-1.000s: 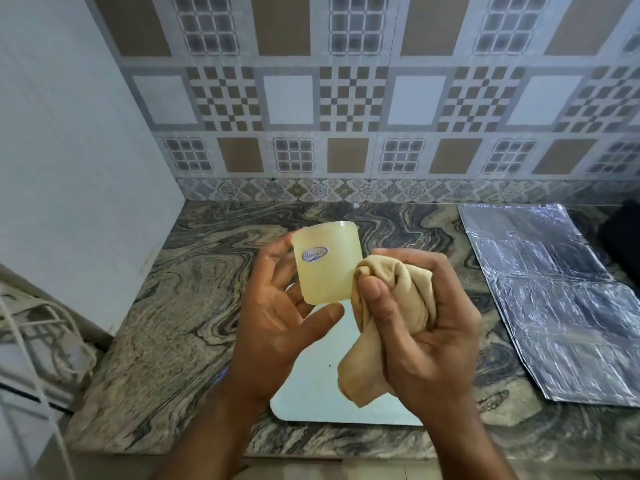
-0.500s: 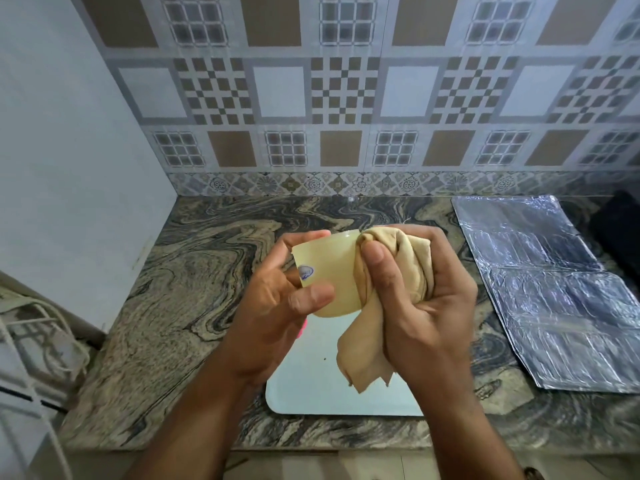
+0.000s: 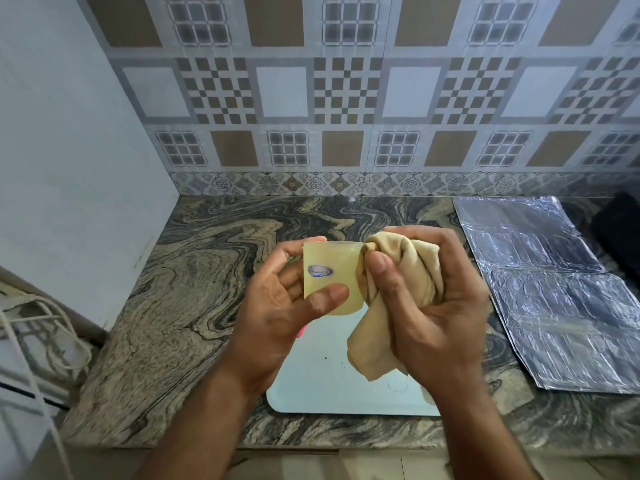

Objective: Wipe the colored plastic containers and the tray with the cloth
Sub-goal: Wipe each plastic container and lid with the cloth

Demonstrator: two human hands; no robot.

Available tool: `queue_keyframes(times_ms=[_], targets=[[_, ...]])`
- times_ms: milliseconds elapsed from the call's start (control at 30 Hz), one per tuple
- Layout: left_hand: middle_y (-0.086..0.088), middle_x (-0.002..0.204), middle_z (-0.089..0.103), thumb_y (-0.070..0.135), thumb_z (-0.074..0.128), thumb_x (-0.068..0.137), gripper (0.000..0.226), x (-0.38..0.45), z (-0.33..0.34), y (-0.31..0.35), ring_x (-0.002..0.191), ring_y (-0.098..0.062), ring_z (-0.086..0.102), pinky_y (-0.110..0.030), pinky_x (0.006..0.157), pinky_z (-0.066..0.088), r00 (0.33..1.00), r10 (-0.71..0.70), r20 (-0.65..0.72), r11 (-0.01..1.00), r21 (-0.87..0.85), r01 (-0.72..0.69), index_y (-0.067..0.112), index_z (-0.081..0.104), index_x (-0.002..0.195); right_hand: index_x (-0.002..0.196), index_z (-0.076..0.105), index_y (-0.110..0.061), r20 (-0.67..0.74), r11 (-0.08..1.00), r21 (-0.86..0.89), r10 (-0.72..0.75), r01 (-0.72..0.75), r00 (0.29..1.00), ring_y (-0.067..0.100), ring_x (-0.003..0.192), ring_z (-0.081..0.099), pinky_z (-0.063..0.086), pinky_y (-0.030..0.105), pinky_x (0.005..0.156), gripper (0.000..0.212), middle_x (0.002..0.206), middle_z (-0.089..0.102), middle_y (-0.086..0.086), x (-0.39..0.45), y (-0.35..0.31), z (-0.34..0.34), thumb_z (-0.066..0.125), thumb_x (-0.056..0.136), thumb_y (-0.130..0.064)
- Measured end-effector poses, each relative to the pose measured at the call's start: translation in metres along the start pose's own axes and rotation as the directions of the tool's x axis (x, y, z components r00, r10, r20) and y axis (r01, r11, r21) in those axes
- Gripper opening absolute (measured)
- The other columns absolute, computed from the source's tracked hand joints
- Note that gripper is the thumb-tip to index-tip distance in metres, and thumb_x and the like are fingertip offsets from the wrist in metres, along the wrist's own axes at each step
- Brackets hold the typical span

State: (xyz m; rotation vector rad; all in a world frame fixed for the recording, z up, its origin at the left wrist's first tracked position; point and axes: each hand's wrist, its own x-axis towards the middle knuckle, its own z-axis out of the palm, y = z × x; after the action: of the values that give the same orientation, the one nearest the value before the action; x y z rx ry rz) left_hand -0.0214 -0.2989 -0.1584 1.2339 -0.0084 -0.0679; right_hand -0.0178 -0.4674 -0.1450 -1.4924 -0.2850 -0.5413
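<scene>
My left hand [image 3: 280, 313] grips a pale yellow plastic container [image 3: 332, 271] with a blue oval label, held above the counter. Bunched in my right hand [image 3: 426, 306] is a beige cloth [image 3: 408, 271], pressed against the container's right side, with a loose end hanging down. Below both hands a white tray [image 3: 325, 389] lies flat on the marbled countertop. A small bit of pink [image 3: 302, 331] shows under my left palm; I cannot tell what it is.
A sheet of silver foil [image 3: 554, 289] covers the counter at the right. A dark object [image 3: 623, 230] sits at the far right edge. White cords [image 3: 41, 327] hang at the left, below a plain wall. Patterned tiles back the countertop [image 3: 194, 292].
The container turned in my left hand so its label faces me again. The cloth moved from beside the container onto its right side and rim.
</scene>
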Motion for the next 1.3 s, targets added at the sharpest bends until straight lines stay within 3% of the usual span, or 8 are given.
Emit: queue_keyframes(times_ms=[267, 500, 733, 933, 1033, 1133, 1200, 1300], targets=[[-0.019, 0.12, 0.065, 0.026, 0.077, 0.069, 0.07, -0.006, 0.001, 0.008, 0.089, -0.022, 0.074, -0.031, 0.061, 0.058, 0.988, -0.143, 0.058, 0.917, -0.368, 0.154, 0.011, 0.062, 0.136, 0.104, 0.069, -0.022, -0.085, 0.997, 0.031, 0.07, -0.067, 0.994, 0.004, 0.079, 0.07, 0.056, 0.018, 0.073, 0.015, 0.091, 0.075, -0.012, -0.005, 0.01, -0.003, 0.077, 0.093, -0.028], [-0.026, 0.132, 0.067, 0.028, 0.08, 0.072, 0.069, -0.006, -0.009, 0.004, 0.117, -0.036, 0.072, -0.038, 0.101, 0.057, 0.957, -0.178, 0.23, 0.721, -0.632, 0.286, 0.0, 0.066, 0.134, 0.104, 0.067, -0.019, -0.023, 0.999, 0.023, 0.043, -0.042, 0.999, -0.004, 0.079, 0.069, 0.054, 0.011, 0.075, 0.015, 0.092, 0.075, -0.018, -0.014, 0.007, 0.0, 0.076, 0.092, -0.015], [-0.019, 0.133, 0.066, 0.027, 0.083, 0.069, 0.092, -0.007, -0.007, 0.001, 0.115, -0.029, 0.071, -0.036, 0.095, 0.061, 0.964, -0.163, 0.212, 0.717, -0.645, 0.263, 0.003, 0.051, 0.152, 0.108, 0.069, -0.012, 0.023, 0.996, 0.042, 0.077, -0.078, 0.997, 0.003, 0.083, 0.073, 0.057, 0.018, 0.076, 0.021, 0.095, 0.078, -0.008, -0.015, 0.007, 0.006, 0.077, 0.093, -0.024], [-0.027, 0.135, 0.067, 0.026, 0.075, 0.075, 0.057, -0.007, -0.015, 0.002, 0.111, -0.033, 0.074, -0.037, 0.094, 0.061, 0.969, -0.228, 0.089, 0.677, -0.701, 0.224, 0.003, 0.068, 0.127, 0.103, 0.069, -0.011, 0.079, 0.991, 0.021, 0.132, -0.134, 0.988, -0.003, 0.075, 0.07, 0.055, 0.016, 0.07, 0.017, 0.087, 0.076, -0.013, -0.024, 0.015, 0.006, 0.077, 0.09, -0.02], [-0.008, 0.107, 0.076, 0.03, 0.08, 0.067, 0.045, 0.0, -0.03, 0.001, 0.087, -0.021, 0.075, -0.033, 0.081, 0.047, 0.961, -0.228, -0.156, 0.875, -0.465, 0.132, 0.018, 0.067, 0.108, 0.103, 0.069, -0.013, 0.062, 0.988, 0.028, 0.148, -0.149, 0.987, -0.001, 0.073, 0.069, 0.055, 0.018, 0.068, 0.016, 0.085, 0.076, -0.013, -0.027, 0.017, 0.001, 0.077, 0.091, -0.02], [0.009, 0.097, 0.075, 0.025, 0.085, 0.069, 0.044, 0.01, -0.062, -0.004, 0.086, -0.009, 0.07, -0.026, 0.076, 0.053, 0.925, -0.004, -0.38, 0.976, 0.199, 0.086, 0.023, 0.064, 0.107, 0.104, 0.07, -0.016, 0.046, 0.987, 0.002, 0.157, -0.158, 0.986, 0.001, 0.074, 0.068, 0.055, 0.018, 0.068, 0.015, 0.086, 0.075, -0.014, -0.028, 0.02, -0.006, 0.077, 0.092, -0.02], [0.01, 0.11, 0.07, 0.023, 0.093, 0.068, 0.058, 0.017, -0.094, -0.015, 0.095, -0.01, 0.066, -0.03, 0.078, 0.051, 0.902, 0.17, -0.397, 0.717, 0.678, 0.163, 0.025, 0.058, 0.113, 0.105, 0.07, -0.019, 0.04, 0.986, -0.005, 0.164, -0.164, 0.986, 0.003, 0.075, 0.067, 0.055, 0.019, 0.068, 0.014, 0.086, 0.074, -0.012, -0.03, 0.022, -0.009, 0.077, 0.093, -0.021], [0.003, 0.118, 0.063, 0.024, 0.097, 0.065, 0.065, 0.024, -0.136, -0.041, 0.103, -0.022, 0.059, -0.034, 0.078, 0.044, 0.921, 0.103, -0.376, 0.409, 0.86, 0.306, 0.023, 0.055, 0.115, 0.104, 0.069, -0.025, 0.035, 0.986, -0.025, 0.167, -0.166, 0.985, 0.005, 0.075, 0.066, 0.055, 0.02, 0.067, 0.012, 0.087, 0.073, -0.011, -0.032, 0.024, -0.014, 0.076, 0.094, -0.024]])
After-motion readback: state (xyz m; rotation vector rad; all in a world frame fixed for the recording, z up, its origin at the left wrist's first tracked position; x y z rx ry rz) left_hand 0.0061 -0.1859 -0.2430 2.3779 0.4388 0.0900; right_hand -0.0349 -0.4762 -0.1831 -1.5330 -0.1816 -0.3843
